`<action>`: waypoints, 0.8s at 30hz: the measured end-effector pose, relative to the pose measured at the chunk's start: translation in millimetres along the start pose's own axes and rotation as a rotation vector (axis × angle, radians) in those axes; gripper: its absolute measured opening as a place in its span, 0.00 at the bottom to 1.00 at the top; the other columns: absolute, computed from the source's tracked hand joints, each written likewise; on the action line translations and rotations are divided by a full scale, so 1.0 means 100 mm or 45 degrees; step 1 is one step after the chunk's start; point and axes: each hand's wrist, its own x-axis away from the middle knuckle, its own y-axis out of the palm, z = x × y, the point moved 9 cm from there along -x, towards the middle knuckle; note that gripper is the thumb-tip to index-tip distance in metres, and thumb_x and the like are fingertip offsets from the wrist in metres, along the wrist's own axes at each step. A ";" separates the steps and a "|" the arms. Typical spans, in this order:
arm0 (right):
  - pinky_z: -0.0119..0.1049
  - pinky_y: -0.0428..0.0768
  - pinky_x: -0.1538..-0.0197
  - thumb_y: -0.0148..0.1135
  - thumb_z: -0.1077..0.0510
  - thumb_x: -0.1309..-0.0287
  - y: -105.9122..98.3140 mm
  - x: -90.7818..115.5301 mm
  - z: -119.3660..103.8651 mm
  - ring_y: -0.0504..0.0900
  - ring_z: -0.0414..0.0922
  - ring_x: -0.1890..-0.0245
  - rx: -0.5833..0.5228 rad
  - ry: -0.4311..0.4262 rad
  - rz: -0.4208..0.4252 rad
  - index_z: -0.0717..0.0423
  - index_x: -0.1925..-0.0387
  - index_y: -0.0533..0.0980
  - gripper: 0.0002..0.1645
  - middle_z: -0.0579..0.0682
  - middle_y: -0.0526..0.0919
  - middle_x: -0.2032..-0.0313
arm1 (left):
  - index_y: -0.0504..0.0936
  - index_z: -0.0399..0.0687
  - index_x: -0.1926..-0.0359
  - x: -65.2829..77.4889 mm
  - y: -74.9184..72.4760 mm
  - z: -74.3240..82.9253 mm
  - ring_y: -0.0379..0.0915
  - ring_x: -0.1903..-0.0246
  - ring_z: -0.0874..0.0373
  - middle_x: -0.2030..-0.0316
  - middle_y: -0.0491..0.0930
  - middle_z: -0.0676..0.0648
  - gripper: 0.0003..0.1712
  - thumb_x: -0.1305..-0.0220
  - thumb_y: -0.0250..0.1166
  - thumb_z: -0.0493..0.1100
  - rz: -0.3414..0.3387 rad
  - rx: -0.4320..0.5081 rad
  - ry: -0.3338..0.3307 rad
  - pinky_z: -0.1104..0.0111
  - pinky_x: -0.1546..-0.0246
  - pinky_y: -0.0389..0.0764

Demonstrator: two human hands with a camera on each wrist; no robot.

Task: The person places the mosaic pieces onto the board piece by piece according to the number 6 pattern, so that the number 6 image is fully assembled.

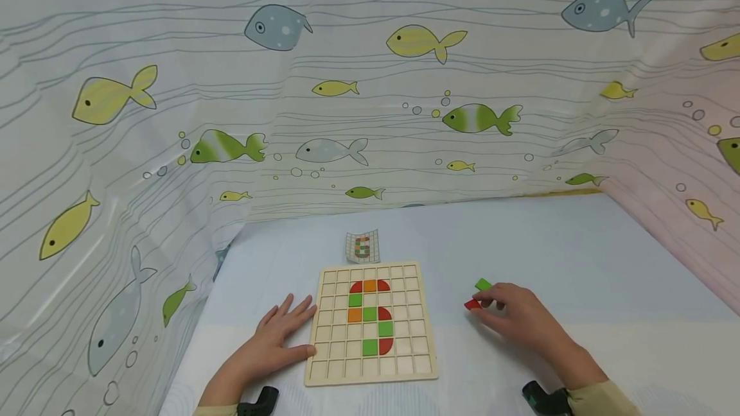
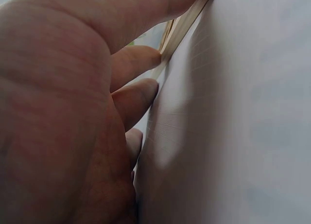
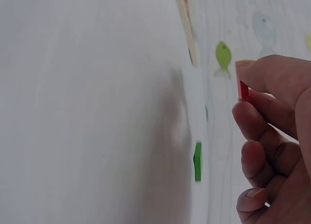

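Note:
A wooden grid board (image 1: 405, 364) lies on the table, with red, orange and green tiles set in some of its squares. My left hand (image 1: 276, 339) rests at the board's left edge, fingers spread and thumb touching the frame; in the left wrist view the fingertips (image 2: 146, 88) meet the board's side. To the right of the board, my right hand (image 1: 520, 316) pinches a red tile (image 3: 243, 89) between thumb and finger, above the table. A green tile (image 1: 483, 284) lies on the table just beyond that hand.
Behind the board lies a small pattern card (image 1: 362, 247) showing a coloured grid figure. A fish-printed curtain (image 1: 370, 114) surrounds the pale tabletop (image 1: 520, 236) at the back and sides. Each wrist wears a black camera, such as the right wrist camera (image 1: 546, 398).

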 end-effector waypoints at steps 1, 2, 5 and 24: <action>0.32 0.78 0.66 0.76 0.55 0.49 0.02 -0.02 -0.05 0.74 0.33 0.69 -0.006 -0.018 -0.006 0.46 0.60 0.86 0.13 0.30 0.79 0.68 | 0.66 0.49 0.27 0.00 0.00 0.00 0.33 0.25 0.40 0.26 0.56 0.49 0.49 0.42 0.65 0.69 0.001 -0.003 -0.001 0.41 0.32 0.36; 0.32 0.78 0.66 0.76 0.55 0.49 0.04 -0.04 -0.10 0.74 0.33 0.70 -0.013 -0.039 -0.010 0.47 0.60 0.86 0.12 0.30 0.80 0.68 | 0.66 0.49 0.27 0.00 0.00 0.00 0.33 0.25 0.40 0.26 0.56 0.49 0.49 0.42 0.65 0.69 0.002 -0.004 -0.002 0.41 0.32 0.36; 0.31 0.77 0.66 0.75 0.55 0.48 0.11 -0.10 -0.23 0.74 0.32 0.69 -0.034 -0.082 -0.018 0.46 0.60 0.86 0.12 0.29 0.80 0.69 | 0.66 0.49 0.27 0.00 -0.01 0.01 0.33 0.25 0.40 0.26 0.56 0.49 0.49 0.42 0.65 0.69 0.003 -0.006 -0.002 0.41 0.32 0.36; 0.32 0.75 0.65 0.71 0.52 0.43 0.59 -0.41 -0.91 0.73 0.36 0.69 -0.094 -0.143 -0.249 0.47 0.60 0.87 0.09 0.27 0.79 0.71 | 0.67 0.48 0.27 0.01 -0.01 0.01 0.34 0.25 0.39 0.26 0.56 0.49 0.49 0.42 0.66 0.68 0.021 -0.007 0.015 0.42 0.32 0.36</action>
